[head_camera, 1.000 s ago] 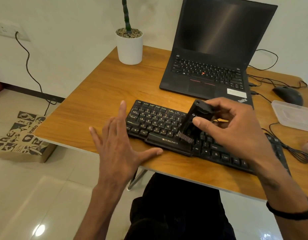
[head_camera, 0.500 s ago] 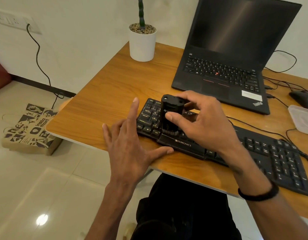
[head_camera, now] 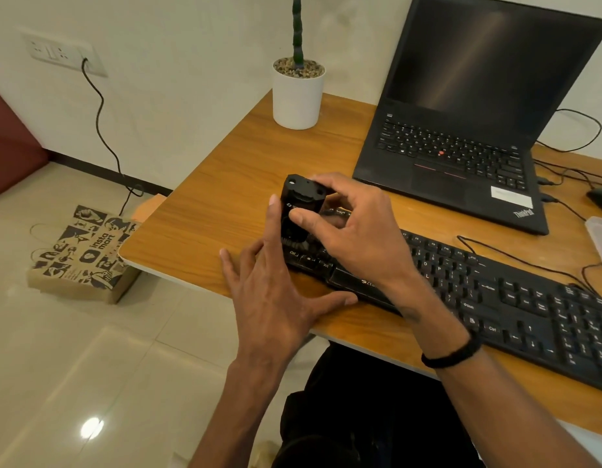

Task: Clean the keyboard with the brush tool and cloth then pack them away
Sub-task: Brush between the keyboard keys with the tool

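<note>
I find the brush tool (head_camera: 301,211) standing upright, bristles down on the far-left keys of the keyboard (head_camera: 495,298), which lies along the tabletop's (head_camera: 225,184) near edge. My right hand (head_camera: 353,238) grips the tool, thumb on its front face and fingers curled behind, presumably to bear down on the bristles. My left hand (head_camera: 276,292) lies flat, fingers straight and spread, against the keyboard's left end, apparently bracing it against sliding. The laptop (head_camera: 468,130) and plant pot (head_camera: 297,96) stand well behind.
</note>
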Demonstrator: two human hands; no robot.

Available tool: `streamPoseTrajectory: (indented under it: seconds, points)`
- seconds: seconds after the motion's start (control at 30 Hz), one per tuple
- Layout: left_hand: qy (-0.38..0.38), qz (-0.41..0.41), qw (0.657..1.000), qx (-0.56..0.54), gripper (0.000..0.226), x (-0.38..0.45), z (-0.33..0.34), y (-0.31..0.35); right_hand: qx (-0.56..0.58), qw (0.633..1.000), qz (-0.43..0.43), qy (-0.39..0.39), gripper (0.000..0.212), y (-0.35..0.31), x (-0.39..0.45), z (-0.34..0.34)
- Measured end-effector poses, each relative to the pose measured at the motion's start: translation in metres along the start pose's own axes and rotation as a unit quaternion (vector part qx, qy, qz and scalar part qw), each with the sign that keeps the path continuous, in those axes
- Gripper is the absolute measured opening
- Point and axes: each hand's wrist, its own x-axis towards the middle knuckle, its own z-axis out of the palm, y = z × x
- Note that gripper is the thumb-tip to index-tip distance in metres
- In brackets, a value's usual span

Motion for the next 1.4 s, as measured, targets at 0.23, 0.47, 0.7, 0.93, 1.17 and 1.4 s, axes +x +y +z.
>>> streamPoseTrajectory:
  seconds: [0.23,0.47,0.7,0.93,1.17,1.4]
  points:
    - [0.002,-0.006,1.000,-0.002,0.160,0.000,0.001,0.000,-0.065,0.997,-0.005,-0.034,0.035,-0.005,-0.017,-0.028]
    - [0.013,0.004,1.000,-0.006,0.156,-0.001,0.002,-0.003,-0.214,0.969,0.012,-0.122,0.035,-0.018,-0.017,-0.083]
    - [0.007,0.003,1.000,0.003,0.155,-0.001,0.002,-0.003,-0.167,0.983,-0.016,-0.070,0.030,-0.017,-0.002,-0.033]
    - [0.011,0.004,1.000,0.001,0.155,-0.001,0.003,-0.004,-0.144,0.988,-0.043,-0.048,0.031,-0.020,-0.002,-0.021]
    - [0.007,0.003,1.000,-0.003,0.152,-0.001,0.001,-0.001,-0.266,0.960,-0.004,0.087,0.041,0.007,0.000,-0.065]
    - [-0.118,0.014,0.993,0.007,0.167,0.031,-0.008,0.003,-0.126,0.989,0.052,-0.048,0.026,-0.004,0.003,-0.059]
